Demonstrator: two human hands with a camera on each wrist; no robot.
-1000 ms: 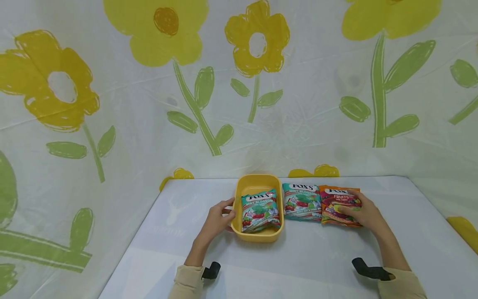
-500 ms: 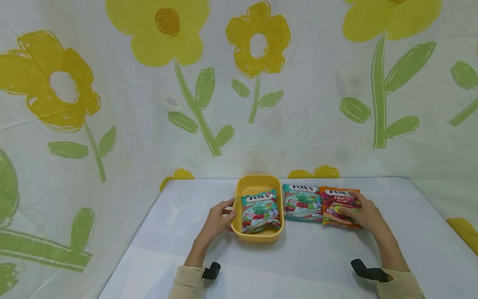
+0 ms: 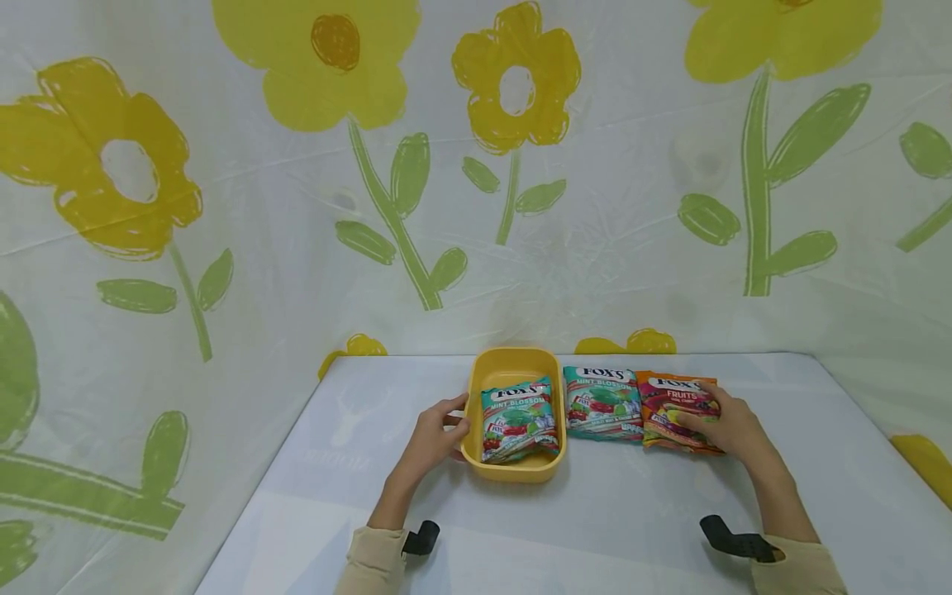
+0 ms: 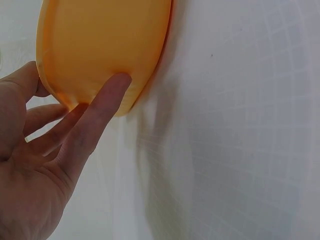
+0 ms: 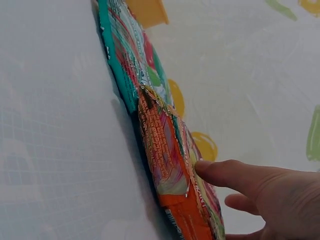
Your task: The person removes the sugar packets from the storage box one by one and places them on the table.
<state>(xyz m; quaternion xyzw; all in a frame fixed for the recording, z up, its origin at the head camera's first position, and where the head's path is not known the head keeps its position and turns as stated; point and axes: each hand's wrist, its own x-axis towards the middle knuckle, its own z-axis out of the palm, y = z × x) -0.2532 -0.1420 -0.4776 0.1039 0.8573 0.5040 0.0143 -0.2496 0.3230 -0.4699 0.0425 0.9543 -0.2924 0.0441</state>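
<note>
A yellow plastic tub (image 3: 513,473) stands on the white table, with a teal Fox's Mint Blossom candy bag (image 3: 518,420) lying inside it. At the tub's left side my left hand (image 3: 435,431) touches the outer wall, its fingers extended along it in the left wrist view (image 4: 60,135). A second teal candy bag (image 3: 602,402) lies flat just right of the tub. Beside that bag, slightly overlapping it, is an orange Fox's Fruits candy bag (image 3: 678,405). My right hand (image 3: 732,426) rests on its right part, fingers spread, thumb tip (image 5: 204,169) on its face.
The white table (image 3: 595,529) runs back to a white curtain (image 3: 610,248) printed with yellow flowers. A black strap piece (image 3: 422,538) sticks out at the left cuff, another (image 3: 732,540) at the right cuff.
</note>
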